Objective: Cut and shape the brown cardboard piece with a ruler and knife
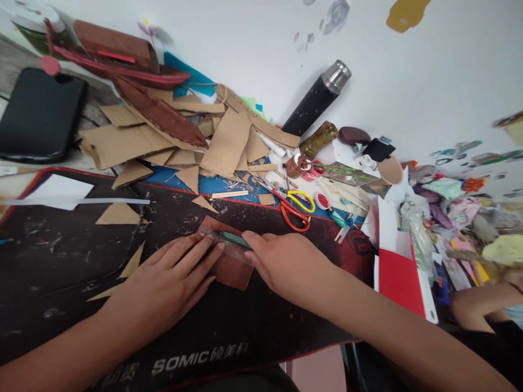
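A brown painted piece of cardboard [232, 275] lies on the black mat [261, 332]. Across it rests a clear strip [237, 253], apparently a transparent ruler. My left hand [175, 275] is open, its stretched fingers pressing flat on the strip and the cardboard's left side. In my closed right hand [286, 264] is a green utility knife [235, 239], held low along the strip with its front end pointing left toward my left fingertips. Its tip is hard to make out. Red-and-yellow scissors [296, 209] lie just beyond my right hand.
Cardboard scraps [226, 141] pile up behind the mat, beside a brown model boat [118, 60]. A black phone [41, 114] lies at left. A black thermos [314, 98] leans by the wall. At right are a red-and-white card [400, 277] and another person's arm [486, 299].
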### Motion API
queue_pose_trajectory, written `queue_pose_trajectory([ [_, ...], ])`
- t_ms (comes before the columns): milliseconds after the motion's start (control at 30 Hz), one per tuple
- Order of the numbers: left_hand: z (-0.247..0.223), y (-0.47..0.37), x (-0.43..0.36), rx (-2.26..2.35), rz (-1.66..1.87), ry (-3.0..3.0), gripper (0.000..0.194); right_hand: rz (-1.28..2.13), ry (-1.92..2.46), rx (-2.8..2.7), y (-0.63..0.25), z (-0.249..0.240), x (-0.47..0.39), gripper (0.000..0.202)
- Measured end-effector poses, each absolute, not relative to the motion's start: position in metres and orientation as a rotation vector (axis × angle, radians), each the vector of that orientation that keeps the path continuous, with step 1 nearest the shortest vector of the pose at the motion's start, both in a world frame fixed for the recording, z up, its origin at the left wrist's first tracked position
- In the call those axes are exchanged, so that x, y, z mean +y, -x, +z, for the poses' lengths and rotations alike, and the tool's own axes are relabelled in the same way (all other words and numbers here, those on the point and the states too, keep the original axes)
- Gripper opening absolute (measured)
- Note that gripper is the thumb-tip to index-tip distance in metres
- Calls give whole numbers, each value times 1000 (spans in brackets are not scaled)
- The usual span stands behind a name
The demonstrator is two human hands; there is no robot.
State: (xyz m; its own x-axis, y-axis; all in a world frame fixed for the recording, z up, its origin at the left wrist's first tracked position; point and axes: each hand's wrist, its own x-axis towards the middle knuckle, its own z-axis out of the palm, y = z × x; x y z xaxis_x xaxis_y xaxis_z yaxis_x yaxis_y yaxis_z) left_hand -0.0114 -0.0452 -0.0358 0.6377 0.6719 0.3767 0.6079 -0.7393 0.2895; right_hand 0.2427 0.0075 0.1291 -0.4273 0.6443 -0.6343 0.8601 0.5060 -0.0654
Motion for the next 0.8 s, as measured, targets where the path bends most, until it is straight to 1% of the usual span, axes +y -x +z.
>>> queue_pose_trajectory([
  [267,-34,10,-46,1090,683,-2790,64,-546,-1261,2160,-239,133,8,34],
  [667,-31,9,-45,1074,628,-2887,61,-529,-1227,2208,-239,130,11,29],
  [800,-30,9,-45,1051,623,-2869,65,-507,-1214,2212,-235,132,14,24],
])
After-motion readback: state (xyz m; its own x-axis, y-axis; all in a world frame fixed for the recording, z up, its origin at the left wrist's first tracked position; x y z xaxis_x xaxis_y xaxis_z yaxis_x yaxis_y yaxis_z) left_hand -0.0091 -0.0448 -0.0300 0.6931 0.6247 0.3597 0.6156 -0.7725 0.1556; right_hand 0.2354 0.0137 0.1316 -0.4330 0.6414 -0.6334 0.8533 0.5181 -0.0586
